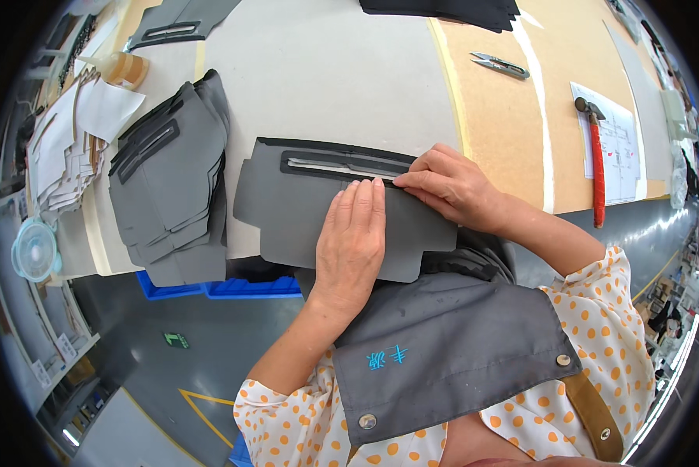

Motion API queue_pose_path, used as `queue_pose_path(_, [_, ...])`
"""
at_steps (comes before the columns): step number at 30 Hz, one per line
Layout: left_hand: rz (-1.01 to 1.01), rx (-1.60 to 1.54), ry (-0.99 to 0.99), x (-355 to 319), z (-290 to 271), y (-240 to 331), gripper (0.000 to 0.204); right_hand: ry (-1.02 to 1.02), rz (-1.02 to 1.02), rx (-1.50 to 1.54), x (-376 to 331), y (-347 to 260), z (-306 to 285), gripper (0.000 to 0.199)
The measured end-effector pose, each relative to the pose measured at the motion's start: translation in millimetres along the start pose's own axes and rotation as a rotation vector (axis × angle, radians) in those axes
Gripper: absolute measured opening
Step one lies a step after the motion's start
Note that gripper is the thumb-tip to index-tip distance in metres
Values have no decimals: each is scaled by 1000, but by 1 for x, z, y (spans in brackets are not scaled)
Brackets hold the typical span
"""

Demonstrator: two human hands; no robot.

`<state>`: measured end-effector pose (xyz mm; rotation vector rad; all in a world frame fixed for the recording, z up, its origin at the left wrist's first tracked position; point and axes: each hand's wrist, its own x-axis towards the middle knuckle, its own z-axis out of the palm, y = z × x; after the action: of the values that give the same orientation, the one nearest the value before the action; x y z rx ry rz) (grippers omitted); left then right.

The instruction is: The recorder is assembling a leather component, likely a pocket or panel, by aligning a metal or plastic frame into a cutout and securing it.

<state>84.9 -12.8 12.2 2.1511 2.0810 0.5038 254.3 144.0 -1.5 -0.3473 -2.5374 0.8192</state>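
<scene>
A dark grey cut panel (279, 214) lies flat at the near edge of the table. Along its far edge runs a black band, with a long slot framed in black just below. My left hand (351, 241) rests on the panel with fingers stretched out together, their tips at the slot's near edge. At the slot's right end, my right hand (460, 188) pinches the black-framed edge of the panel between thumb and fingers. Its fingertips partly cover that end. A stack of similar grey panels (174, 187), each with a slot, sits to the left.
Thread snips (501, 65) lie at the far right; a red-handled hammer (598, 163) rests on a printed drawing (622, 136). A bottle (128, 70) and piled white pieces (69, 148) are left. Dark pieces (443, 9) lie at the far edge. Blue bins (252, 289) stand below the table.
</scene>
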Motion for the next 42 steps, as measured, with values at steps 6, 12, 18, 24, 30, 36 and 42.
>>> queue_pose_path(6, [-27,-38,-31,1,-2,1,57,-57,-66,-78,-5,3,-2,32])
queue_pose_path(12, [-3,53,-13,0,4,2,55,24,21,-8,-4,-1,-7,26])
queue_pose_path(18, [-11,-40,-42,1,0,5,56,7,107,20,-8,-1,-6,22])
queue_pose_path(24, [-46,-63,-52,3,0,8,60,4,45,-19,-14,2,-6,24])
queue_pose_path(30, [-25,-32,-46,1,2,7,58,-5,-17,-41,-16,4,-8,29])
queue_pose_path(36, [9,-54,-40,2,3,10,57,-18,-5,-18,-17,5,-10,31])
queue_pose_path(42, [-10,-40,-50,3,3,13,57,-36,-51,-13,-21,7,-12,37])
